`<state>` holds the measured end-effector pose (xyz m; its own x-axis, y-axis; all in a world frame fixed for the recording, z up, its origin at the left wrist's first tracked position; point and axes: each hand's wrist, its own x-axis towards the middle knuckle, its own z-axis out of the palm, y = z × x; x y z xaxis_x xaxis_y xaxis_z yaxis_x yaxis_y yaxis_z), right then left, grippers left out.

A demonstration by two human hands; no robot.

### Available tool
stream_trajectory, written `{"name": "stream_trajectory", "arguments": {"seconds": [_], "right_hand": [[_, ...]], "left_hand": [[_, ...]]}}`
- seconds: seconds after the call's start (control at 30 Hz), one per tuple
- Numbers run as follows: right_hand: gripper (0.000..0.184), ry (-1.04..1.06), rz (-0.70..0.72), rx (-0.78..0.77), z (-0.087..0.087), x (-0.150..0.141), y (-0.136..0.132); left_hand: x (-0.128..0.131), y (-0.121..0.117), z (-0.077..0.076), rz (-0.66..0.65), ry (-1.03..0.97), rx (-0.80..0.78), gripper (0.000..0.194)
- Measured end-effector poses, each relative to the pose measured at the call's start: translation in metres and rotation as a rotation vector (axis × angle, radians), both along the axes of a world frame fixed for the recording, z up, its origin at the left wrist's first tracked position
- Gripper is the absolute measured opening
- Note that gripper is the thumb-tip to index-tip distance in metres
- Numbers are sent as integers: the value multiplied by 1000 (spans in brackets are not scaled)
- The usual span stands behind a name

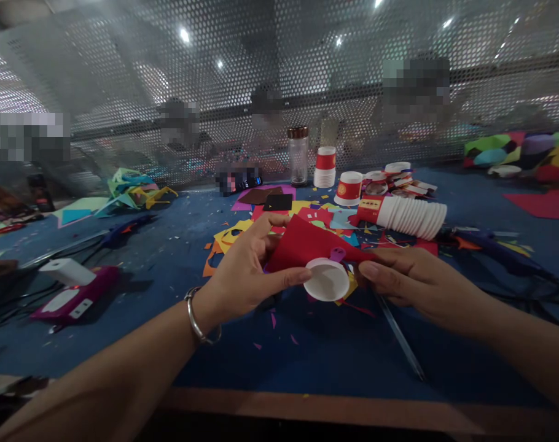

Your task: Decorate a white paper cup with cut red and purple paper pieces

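Both my hands hold a red sheet of paper or felt above the table. My left hand, with a silver bangle at the wrist, has its fingers behind the sheet. Its thumb presses the rim of a white round cup piece against the sheet. A small purple cutout with a face drawn on it shows at the top of that rim. At the sheet's right corner, my right hand pinches the edge between thumb and fingers. A clear glue stick lies below the right hand.
Coloured paper scraps spread behind my hands. A stack of paper cups lies at right, near a glue gun; another glue gun is at left. A purple power strip, a glass bottle and a mesh partition stand beyond.
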<state>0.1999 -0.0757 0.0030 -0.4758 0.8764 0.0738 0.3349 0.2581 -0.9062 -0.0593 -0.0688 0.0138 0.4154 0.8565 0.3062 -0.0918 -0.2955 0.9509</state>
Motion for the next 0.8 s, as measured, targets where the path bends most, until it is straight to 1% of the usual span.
{"name": "stream_trajectory", "arguments": {"seconds": [0.17, 0.3, 0.43, 0.53, 0.8], "right_hand": [[59, -62, -11, 68, 2, -1, 0], [60, -101, -24, 94, 4, -1, 0], [60, -127, -24, 114, 4, 0, -1], [58, -144, -28, 137, 3, 0, -3], [62, -117, -41, 89, 5, -4, -3]], "left_hand": [[-1, 0, -1, 1, 15, -24, 56], [-1, 1, -1, 7, 16, -18, 55], [-2, 1, -2, 37, 60, 25, 56], [-4, 1, -2, 34, 91, 55, 56], [-3, 2, -3, 30, 87, 33, 57]]}}
